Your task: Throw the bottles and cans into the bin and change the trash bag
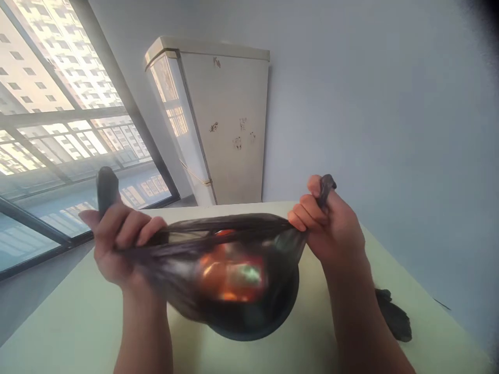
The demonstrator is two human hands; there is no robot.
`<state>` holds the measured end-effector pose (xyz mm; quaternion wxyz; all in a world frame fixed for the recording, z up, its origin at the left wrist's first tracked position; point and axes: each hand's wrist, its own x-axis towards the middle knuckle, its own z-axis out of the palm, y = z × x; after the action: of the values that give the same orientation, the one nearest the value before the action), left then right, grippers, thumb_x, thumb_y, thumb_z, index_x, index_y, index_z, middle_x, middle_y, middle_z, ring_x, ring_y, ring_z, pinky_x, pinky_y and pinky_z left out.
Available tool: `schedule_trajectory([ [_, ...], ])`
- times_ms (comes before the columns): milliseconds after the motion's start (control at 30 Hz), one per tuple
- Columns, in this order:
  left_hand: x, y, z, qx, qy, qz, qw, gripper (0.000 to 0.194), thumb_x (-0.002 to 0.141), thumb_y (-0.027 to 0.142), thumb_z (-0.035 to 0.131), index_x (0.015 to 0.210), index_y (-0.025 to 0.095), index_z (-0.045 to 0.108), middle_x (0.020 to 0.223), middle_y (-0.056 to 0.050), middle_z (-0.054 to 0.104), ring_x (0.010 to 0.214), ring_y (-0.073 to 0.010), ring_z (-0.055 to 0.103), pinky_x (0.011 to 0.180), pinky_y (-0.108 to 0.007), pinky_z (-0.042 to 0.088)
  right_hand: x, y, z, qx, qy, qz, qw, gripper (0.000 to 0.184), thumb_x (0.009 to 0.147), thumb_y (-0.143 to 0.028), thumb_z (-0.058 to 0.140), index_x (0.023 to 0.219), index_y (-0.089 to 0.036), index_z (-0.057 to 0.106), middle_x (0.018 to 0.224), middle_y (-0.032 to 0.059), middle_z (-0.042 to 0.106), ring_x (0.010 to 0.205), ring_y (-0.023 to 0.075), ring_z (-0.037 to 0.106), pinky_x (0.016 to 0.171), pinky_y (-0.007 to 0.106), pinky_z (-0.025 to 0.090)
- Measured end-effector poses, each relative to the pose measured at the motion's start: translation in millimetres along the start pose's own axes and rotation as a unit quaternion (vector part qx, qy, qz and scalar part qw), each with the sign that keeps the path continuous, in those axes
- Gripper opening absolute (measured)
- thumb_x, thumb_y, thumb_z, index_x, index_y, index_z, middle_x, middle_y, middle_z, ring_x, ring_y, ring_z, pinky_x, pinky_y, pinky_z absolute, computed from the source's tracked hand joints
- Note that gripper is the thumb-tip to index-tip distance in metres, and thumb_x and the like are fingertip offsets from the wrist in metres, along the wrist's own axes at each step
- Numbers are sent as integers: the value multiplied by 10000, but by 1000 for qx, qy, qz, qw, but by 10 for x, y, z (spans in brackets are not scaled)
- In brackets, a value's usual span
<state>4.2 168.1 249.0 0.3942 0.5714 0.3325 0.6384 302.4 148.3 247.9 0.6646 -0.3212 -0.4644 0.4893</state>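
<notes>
A thin black plastic bag (171, 275) is stretched sideways between my two hands above the table. My left hand (125, 234) is closed round its left side, and a dark rounded end (107, 189) sticks up from the fist. My right hand (327, 223) grips the other side, where a twisted bit of the bag pokes out above the thumb. Through the film shows a shiny orange-and-red item (232, 275) with a pale green patch, too blurred to name. Below the bag is a dark round container (255, 332), its upper part hidden by the bag.
A pale green table (58, 322) lies under my arms. Beside my right forearm rests a crumpled black piece (395, 317), apparently plastic or cloth. Behind the table stands a white fridge (226, 104) against the wall, with windows (58, 114) to the left.
</notes>
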Motion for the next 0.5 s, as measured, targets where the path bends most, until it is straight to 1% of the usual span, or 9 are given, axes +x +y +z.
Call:
schedule_trajectory([
  [67,2,79,16,-21,46,22,998,546,1027,738,284,1286,416,640,522,50,313,517,-113,336,500,-338,207,7,-24,2,3,1,22,1000,281,1002,-525,578,865,-288,519,559,-95,171,432,126,202,498,311,443],
  [133,9,134,22,-25,54,27,998,506,1002,688,441,1376,391,608,581,45,318,560,-100,338,490,-335,193,22,-25,-9,12,-5,25,1000,167,980,-429,582,991,-270,630,616,-61,306,484,145,345,534,328,477],
  [167,14,148,23,-29,47,31,998,477,983,620,533,1402,400,596,620,42,340,586,-90,355,488,-328,195,34,-16,-21,17,-7,20,1000,176,957,-378,595,1057,-252,668,669,-31,403,538,157,431,565,338,503],
  [233,32,153,7,-60,41,49,996,457,959,378,638,1400,485,586,707,43,391,639,-63,375,497,-307,204,65,18,-51,21,-7,10,1000,237,926,-308,634,1134,-220,705,843,37,583,681,179,564,639,352,550],
  [300,54,143,-53,-96,36,60,993,520,958,231,613,1352,569,597,784,47,424,680,-45,374,507,-289,197,100,66,-66,21,-18,12,1000,245,928,-304,683,1148,-200,712,1015,80,671,817,198,645,735,366,590],
  [367,67,126,-161,-76,10,60,995,453,996,263,575,1331,565,622,803,40,423,685,-48,360,493,-287,148,123,114,-46,26,-37,17,999,249,945,-379,725,1120,-205,697,1073,87,703,925,223,693,852,406,612],
  [400,66,116,-221,-39,-10,57,998,397,1019,312,555,1336,539,632,788,35,411,668,-53,345,484,-291,115,125,133,-20,30,-44,18,998,265,951,-433,734,1098,-220,678,1034,72,709,939,230,708,891,432,615],
  [433,56,105,-273,-2,-29,56,998,354,1034,361,538,1339,509,641,759,33,390,637,-56,320,476,-292,84,117,145,13,35,-49,17,998,284,957,-489,730,1072,-241,653,943,40,700,899,225,717,896,448,620],
  [500,14,80,-325,12,-36,56,998,316,1032,420,538,1325,461,650,689,48,338,540,-46,225,448,-277,32,69,142,93,40,-49,12,998,305,977,-569,689,1021,-282,594,696,-50,569,654,172,659,778,412,635],
])
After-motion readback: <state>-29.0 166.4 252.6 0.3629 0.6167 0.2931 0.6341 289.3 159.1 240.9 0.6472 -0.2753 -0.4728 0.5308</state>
